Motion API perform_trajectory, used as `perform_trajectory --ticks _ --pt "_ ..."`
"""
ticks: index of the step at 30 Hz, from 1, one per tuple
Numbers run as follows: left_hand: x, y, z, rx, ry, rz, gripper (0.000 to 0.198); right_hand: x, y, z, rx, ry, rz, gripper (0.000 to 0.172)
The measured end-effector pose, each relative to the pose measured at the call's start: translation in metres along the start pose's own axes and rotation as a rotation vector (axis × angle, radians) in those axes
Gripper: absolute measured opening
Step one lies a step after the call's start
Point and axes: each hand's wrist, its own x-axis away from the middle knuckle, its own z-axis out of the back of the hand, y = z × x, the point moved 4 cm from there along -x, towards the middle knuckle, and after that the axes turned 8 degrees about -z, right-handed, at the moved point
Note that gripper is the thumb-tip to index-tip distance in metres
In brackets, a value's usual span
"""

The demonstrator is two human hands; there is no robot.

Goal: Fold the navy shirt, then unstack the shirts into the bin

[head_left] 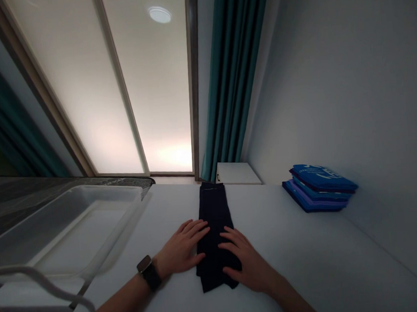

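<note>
"Navy cloth, folded long and narrow, lies on the white worktop in the middle of my feed. How do you read the hands?"

"From my end, both are on it. I see the left hand along its left edge and the right hand over part of its right side."

"Clamped?"

"Resting, I'd say: fingers spread and lightly bent over the fabric. They stand apart, with a band of cloth showing between them."

"And the cloth's ends?"

"I see overlapping layers at the near end, corners poking out unevenly. Its far end reaches the worktop's far edge."

"What's on your right?"

"I've a stack of folded fabric near the wall, blues and purple, white print on top. It sits well apart from the right hand."

"Left?"

"A translucent tub by the worktop's left edge; I can't tell what carries it. I also see a dark watch on the left wrist."

"Beyond, I get a teal curtain beside frosted panels."

"Same here, plus a white cabinet past the far edge."
</note>
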Motion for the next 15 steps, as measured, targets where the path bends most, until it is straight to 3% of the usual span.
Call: perform_trajectory --ticks 2,4,7,11,15 --pt "-0.001 0.017 0.006 0.001 0.031 -0.057 0.034 0.009 -0.008 0.004 -0.018 0.091 0.044 0.023" --pt "-0.002 0.034 0.008 0.012 0.018 -0.106 0.016 0.019 -0.014 0.006 -0.033 0.136 0.092 0.011" --pt "-0.004 0.053 0.004 0.039 -0.047 -0.186 0.016 0.031 -0.016 0.007 -0.037 0.109 0.121 0.012" --pt "-0.005 0.061 -0.003 0.055 -0.102 -0.228 0.034 0.038 -0.016 0.01 0.013 0.045 0.098 0.012" --pt "-0.005 0.064 -0.006 -0.052 -0.1 -0.247 0.011 0.038 -0.018 0.007 0.113 -0.002 0.106 0.013"
